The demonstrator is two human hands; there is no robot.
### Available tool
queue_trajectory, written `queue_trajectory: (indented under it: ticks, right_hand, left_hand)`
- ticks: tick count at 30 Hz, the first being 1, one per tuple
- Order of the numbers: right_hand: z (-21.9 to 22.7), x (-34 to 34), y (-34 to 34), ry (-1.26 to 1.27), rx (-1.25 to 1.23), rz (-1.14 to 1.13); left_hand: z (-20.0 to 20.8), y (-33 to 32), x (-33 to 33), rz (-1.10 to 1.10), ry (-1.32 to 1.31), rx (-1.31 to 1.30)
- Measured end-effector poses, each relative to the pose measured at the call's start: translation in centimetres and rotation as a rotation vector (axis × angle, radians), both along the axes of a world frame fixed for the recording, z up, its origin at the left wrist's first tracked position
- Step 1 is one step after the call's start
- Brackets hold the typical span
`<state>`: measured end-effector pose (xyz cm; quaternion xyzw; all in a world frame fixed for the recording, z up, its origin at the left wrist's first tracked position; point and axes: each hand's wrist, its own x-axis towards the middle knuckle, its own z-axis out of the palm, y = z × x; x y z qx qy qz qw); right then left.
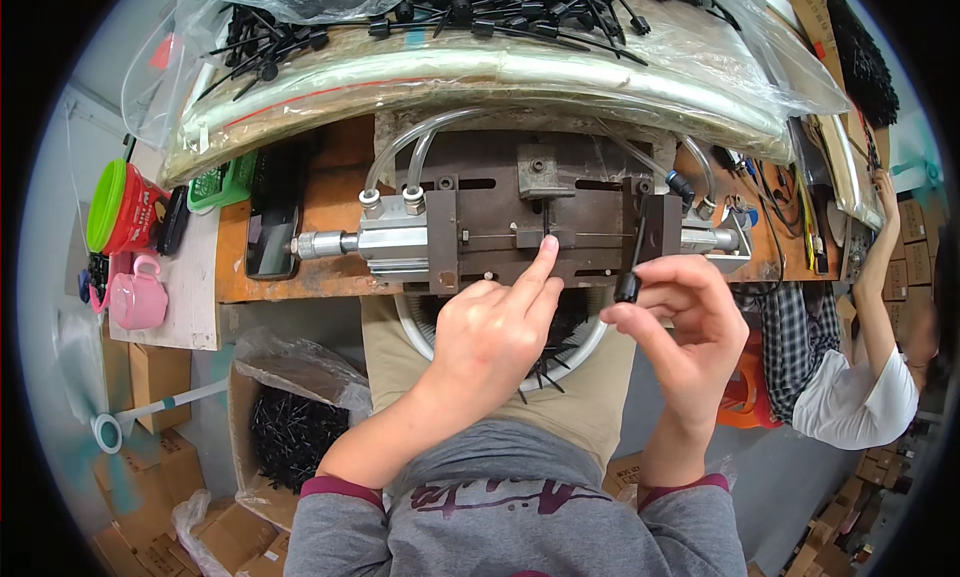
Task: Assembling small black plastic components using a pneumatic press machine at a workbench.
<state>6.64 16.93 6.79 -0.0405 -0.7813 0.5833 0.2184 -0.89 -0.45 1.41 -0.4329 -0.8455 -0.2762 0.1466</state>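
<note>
There were two hands, one left hand [495, 327] and one right hand [692, 329], one black rod [628, 288], two metal cylinders [393, 249], one phone [272, 252] and one pink cup [139, 295] at left, one co-worker [858, 405] at right, and far heaped rods [460, 15] too many to count.

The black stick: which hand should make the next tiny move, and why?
Perhaps the left hand should lift its fingertip clear first. That fingertip is on or just above the dark block, between two silver cylinders, so it may be in the way. The right hand holds the black stick off to the side.
</note>
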Motion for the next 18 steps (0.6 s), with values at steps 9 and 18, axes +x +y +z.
queue_trajectory:
  ticks: [9, 18]
  right_hand:
    - [-1.2, -0.2, -0.4, 0.119, 0.589, 0.038]
    - [-4.5, -0.6, -2.7, 0.053, 0.950, 0.137]
  left_hand:
    - [3.6, -1.2, -1.2, -0.097, -0.131, 0.057]
    - [9.2, 1.4, -15.4, 0.098, 0.380, 0.171]
